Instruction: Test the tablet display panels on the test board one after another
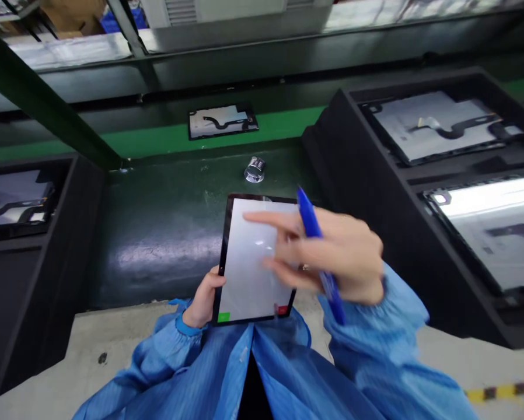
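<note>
Black-framed tablet panel (248,262) held over lap: thin, stiff, fairly light; glassy face likely slippery, fragile; best taken by edges. Left hand (203,298) curled around panel's left edge, gripping. Right hand (341,256) half open above panel, blue marker (329,286) clamped between fingers. Black tray (353,192) right of panel.

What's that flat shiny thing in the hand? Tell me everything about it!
It is a thin, tilted rectangular screen panel with a pale grey, glossy face and a black edge. A green patch and a red patch sit at its lower corners. The left hand grips its left edge, while right-hand fingers cross above its face.
</note>
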